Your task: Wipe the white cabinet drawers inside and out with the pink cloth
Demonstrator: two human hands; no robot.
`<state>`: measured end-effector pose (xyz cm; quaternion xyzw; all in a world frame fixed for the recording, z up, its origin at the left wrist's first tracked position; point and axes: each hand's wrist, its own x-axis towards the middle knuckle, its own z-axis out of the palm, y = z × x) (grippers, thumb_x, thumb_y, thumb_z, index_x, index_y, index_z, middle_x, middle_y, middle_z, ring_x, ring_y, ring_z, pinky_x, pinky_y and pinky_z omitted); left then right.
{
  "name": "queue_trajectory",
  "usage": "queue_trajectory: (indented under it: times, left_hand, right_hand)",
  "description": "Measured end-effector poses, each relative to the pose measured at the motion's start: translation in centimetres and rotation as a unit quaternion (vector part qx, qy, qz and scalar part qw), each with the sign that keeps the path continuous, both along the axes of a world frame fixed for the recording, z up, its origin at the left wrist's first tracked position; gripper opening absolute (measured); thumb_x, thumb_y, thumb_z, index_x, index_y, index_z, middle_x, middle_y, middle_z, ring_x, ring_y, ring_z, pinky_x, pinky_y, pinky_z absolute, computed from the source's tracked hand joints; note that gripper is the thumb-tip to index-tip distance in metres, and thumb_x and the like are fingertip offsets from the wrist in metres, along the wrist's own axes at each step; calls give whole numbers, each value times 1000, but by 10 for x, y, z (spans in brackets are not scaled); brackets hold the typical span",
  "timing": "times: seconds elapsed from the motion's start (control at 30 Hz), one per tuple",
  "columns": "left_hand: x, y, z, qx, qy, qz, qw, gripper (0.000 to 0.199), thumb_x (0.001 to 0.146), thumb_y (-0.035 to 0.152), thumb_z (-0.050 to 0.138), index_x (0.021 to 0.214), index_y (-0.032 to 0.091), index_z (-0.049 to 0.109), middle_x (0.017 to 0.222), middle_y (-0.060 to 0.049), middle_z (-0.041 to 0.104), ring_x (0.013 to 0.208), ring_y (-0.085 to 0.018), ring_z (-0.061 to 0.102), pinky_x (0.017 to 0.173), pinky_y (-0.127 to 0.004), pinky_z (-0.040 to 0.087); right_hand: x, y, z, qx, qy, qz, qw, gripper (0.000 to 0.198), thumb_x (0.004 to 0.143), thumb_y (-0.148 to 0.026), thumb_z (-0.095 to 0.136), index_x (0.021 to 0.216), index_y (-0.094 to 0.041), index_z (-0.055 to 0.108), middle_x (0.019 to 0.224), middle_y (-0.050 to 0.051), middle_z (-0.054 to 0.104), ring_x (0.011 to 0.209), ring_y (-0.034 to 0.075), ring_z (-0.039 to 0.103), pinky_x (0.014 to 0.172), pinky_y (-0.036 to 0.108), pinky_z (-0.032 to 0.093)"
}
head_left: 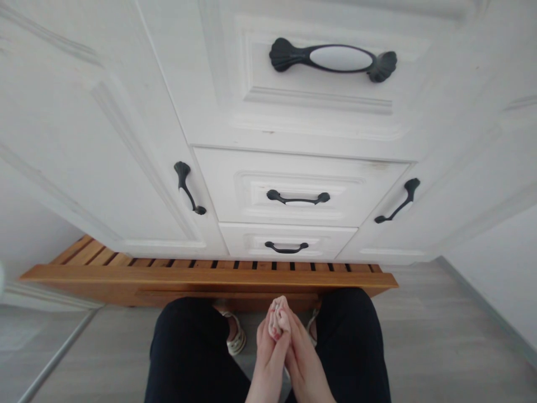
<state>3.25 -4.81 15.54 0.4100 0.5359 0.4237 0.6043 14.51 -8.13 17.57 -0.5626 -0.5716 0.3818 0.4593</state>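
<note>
Between my knees, in the head view, both hands are pressed together around a small rolled bundle of pale pink cloth (278, 318) with a few reddish marks. My left hand (267, 348) closes on it from the left, thumb along its near side. My right hand (299, 342) wraps it from the right, fingers against the left hand. Only the folded top of the bundle shows; the rest is hidden by my palms, and I cannot tell what kind of cloth item it is.
Ahead stands a white cabinet with drawers and doors, each with a dark handle (297, 198). A slatted wooden bench (201, 275) runs along its foot. My dark-trousered legs (188, 347) flank my hands, above a grey wood-look floor (444, 330). A white wall (503, 274) rises at right.
</note>
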Motion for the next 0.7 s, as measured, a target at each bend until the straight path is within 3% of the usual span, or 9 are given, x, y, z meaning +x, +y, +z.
queue_trajectory:
  times: [0.1,0.17,0.27,0.4,0.5,0.7]
  left_hand:
    - [-6,2,2,7,6,-17,1000,75,77,45,69,143,16,47,156,-16,39,150,-29,30,126,-39,18]
    - [-11,1,12,11,-3,-65,998,75,77,44,71,144,18,48,158,-13,39,152,-28,24,127,-39,14]
    - [-11,-4,29,6,-22,-136,990,73,83,41,67,149,20,42,163,-11,32,154,-26,19,127,-40,13]
    - [1,-10,33,24,-25,-89,995,77,79,34,67,149,15,40,163,-13,31,154,-27,19,127,-39,13]
    - [13,-12,31,37,-15,-63,997,81,76,33,69,148,15,40,162,-14,32,154,-28,18,126,-37,14]
    - [33,-14,41,28,-34,-112,993,79,73,27,64,148,17,41,164,-11,29,155,-26,13,127,-36,9]
  right_hand:
    - [8,-4,-1,52,-98,108,988,88,82,-13,57,160,-26,18,167,10,19,153,29,21,122,53,28]
    - [12,-6,-6,82,-150,117,978,99,73,-6,55,161,-24,12,167,11,16,153,31,19,120,57,29]
    - [16,-6,-17,106,-206,70,970,95,74,-3,49,160,-26,15,165,10,25,151,30,27,119,57,34]
    - [12,-5,-25,76,-189,-11,979,72,91,-16,50,158,-29,26,159,9,39,146,27,39,117,50,40]
    - [4,-6,-29,56,-106,-63,991,63,92,-26,57,152,-28,41,153,8,48,141,29,46,116,48,43]
    - [2,-5,-36,28,-93,-197,976,55,90,-34,60,145,-31,53,146,8,56,131,33,55,112,52,44]
